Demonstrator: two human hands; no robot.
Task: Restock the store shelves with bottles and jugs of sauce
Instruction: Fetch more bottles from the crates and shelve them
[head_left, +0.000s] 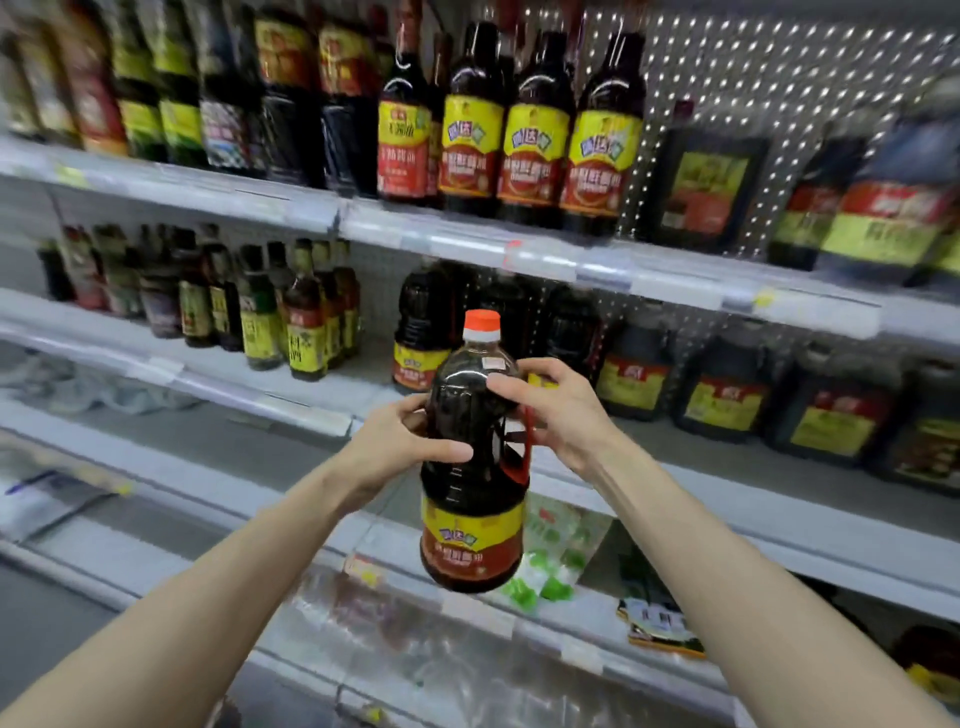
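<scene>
Middle shelf (234, 384): matching jugs (421, 338) at centre frame, narrow gap just left of them. The upper shelf lip (467, 244) overhangs, so mind the cap.

Jug (475, 467) is at centre, upright in mid-air. Full, so probably heavy; slick plastic.

Left hand (400, 447) wraps the body. Right hand (550, 410) clasps the shoulder beside the red handle (525, 441), likely the surest hold.

White metal shelves run in tiers across the whole view: an upper shelf (415, 234), a middle shelf (831, 525) below it and a lower shelf (171, 467). Clear price-label strips (602, 270) sit along their front edges. Behind them stands a white perforated back panel (779, 67). The light is bright and even; the edges of the view are blurred.
</scene>
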